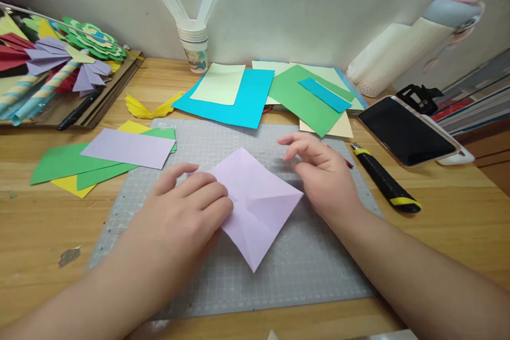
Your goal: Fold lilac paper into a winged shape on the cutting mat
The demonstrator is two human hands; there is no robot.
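Observation:
A lilac square of paper (258,207) with crossing creases is turned corner-down over the grey cutting mat (191,281). My left hand (191,207) is closed at its left corner, which the fingers hide. Just beyond the right corner is my right hand (322,175), its fingers loosely bent and apart, with nothing visible between them. Left of the mat, a lilac paper strip (129,147) lies across green sheets (59,163) and yellow paper (75,186).
Blue paper (235,114), green paper (306,95) and a folded yellow piece (153,106) lie behind the mat. To the right are a utility knife (386,178) and a phone (408,130). Paper cups (194,48) hold white strips. Paper crafts (51,64) fill the left back.

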